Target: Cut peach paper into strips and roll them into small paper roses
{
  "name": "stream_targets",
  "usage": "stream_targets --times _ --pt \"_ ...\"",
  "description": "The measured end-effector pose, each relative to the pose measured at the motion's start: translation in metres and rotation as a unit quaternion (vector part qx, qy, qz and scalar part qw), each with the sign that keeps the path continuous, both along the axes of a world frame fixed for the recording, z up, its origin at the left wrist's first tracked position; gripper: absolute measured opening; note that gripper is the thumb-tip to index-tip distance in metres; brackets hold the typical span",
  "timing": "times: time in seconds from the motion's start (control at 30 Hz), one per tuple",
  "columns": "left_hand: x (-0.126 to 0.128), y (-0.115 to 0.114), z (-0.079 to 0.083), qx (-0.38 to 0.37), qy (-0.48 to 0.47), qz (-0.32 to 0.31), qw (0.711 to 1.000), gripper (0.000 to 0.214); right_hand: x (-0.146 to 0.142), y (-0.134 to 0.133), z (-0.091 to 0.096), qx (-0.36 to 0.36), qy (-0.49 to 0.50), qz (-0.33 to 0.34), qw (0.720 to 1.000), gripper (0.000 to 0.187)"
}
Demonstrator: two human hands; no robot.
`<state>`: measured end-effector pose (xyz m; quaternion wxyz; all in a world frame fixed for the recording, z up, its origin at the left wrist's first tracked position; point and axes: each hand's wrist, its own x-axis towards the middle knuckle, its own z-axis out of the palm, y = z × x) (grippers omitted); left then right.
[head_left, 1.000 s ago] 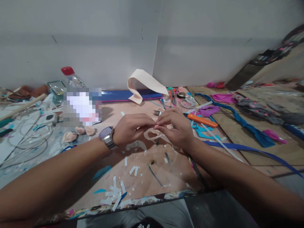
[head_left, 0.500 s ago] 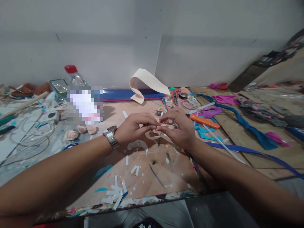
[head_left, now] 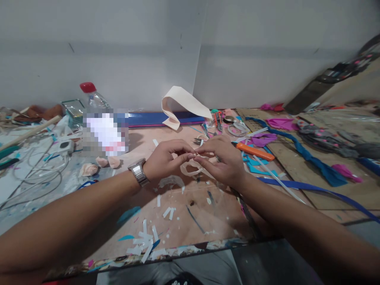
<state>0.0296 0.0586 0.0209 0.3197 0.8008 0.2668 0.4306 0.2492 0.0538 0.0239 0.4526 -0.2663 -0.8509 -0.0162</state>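
Over the middle of the table, my left hand (head_left: 169, 158) and my right hand (head_left: 224, 160) meet fingertip to fingertip. Both are closed in a pinch. A tiny pale bit shows between the fingertips, too small to name. Just beneath the fingers curls a narrow cream strip (head_left: 187, 171), partly hidden by my right hand; I cannot tell whether it is held. Behind the hands, a wide cream strip (head_left: 190, 96) stands bent in a loop. Pliers (head_left: 198, 141) lie just beyond the fingertips, and an orange-handled cutter (head_left: 255, 151) rests right of my right hand.
Small white strips (head_left: 144, 240) litter the front of the table. Left are rolled cream flowers (head_left: 89, 169), a white charger (head_left: 65, 146) with cable, and a red-capped bottle (head_left: 96, 97). Blue ribbon (head_left: 303, 148) and a tape roll (head_left: 228, 119) lie right. A grey wall (head_left: 118, 47) stands behind.
My fingertips have shifted slightly against each other, and the narrow cream strip beneath them shows a little differently. The things around them lie as before.
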Motion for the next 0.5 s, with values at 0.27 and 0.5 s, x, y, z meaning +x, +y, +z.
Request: stream_targets --times 0.27,0.5 --pt "-0.0002 0.0025 -0.0038 -0.058 -0.024 0.003 0.998 0.021 -0.001 0.0022 -0.0002 0.037 0.025 0.019 0.999 0.009" --pt "0.0017 0.0007 -0.0032 -0.071 -0.028 0.057 0.995 0.024 -0.001 0.0025 -0.0044 0.014 0.032 0.006 0.999 0.002"
